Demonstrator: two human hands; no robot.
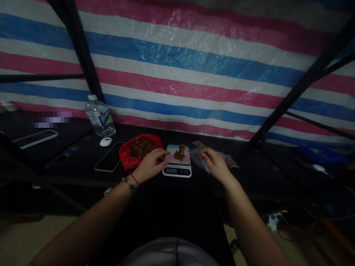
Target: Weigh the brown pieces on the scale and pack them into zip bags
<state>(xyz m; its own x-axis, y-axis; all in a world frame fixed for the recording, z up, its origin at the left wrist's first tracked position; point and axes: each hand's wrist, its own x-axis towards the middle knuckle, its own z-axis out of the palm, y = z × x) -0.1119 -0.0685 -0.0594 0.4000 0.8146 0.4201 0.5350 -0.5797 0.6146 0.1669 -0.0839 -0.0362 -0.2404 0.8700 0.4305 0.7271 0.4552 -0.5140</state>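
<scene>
A white digital kitchen scale (176, 170) stands on the black table, with a small heap of brown pieces (179, 155) on its plate. On the heap's far side is a small clear container (182, 147), too dim to make out well. My left hand (152, 162) reaches to the scale's left edge, thumb and fingers apart, nothing visible between them. Beside it lies an open red plastic bag (126, 159) full of similar brown bits. To the right of the scale, my right hand (215, 163) pinches a clear plastic bag (197, 157) by its edge.
Small filled packets (230, 161) lie beyond my right hand. On the left are a phone (109, 158), a white rounded object (105, 142), a clear bottle (100, 117) and another phone (39, 138). A black frame post (83, 51) stands before the striped sheet (177, 77).
</scene>
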